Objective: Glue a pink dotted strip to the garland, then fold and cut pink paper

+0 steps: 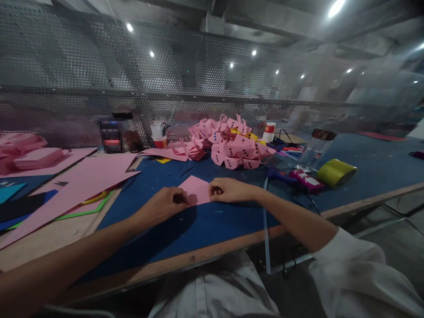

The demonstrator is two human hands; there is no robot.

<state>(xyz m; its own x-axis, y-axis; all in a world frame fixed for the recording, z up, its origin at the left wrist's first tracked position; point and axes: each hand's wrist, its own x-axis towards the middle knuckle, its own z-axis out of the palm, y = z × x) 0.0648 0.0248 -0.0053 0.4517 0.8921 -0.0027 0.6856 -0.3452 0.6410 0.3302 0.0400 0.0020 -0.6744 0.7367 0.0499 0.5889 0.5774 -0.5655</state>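
A small pink sheet of paper [196, 189] lies on the blue table mat, one corner pointing away from me. My left hand [170, 199] is at its left edge, fingers curled and closed on the paper. On the opposite edge, my right hand [232, 190] is pinched shut with thumb and fingertips together. Just behind the paper is a heap of folded pink paper shapes [238, 150] marked with dark dots. To the right of my right hand lies a blue-and-magenta tool [306, 180], with a long translucent strip [266, 225] hanging over the table edge nearby.
Large pink sheets [96, 176] and yellow-handled scissors [96, 197] lie at left, beside stacked pink pieces [36, 154]. Paper cups [270, 133] stand at the back. A lidded glass jar [313, 152] and a yellow-green roll [336, 173] are at right. Perforated metal panels [198, 79] rise behind.
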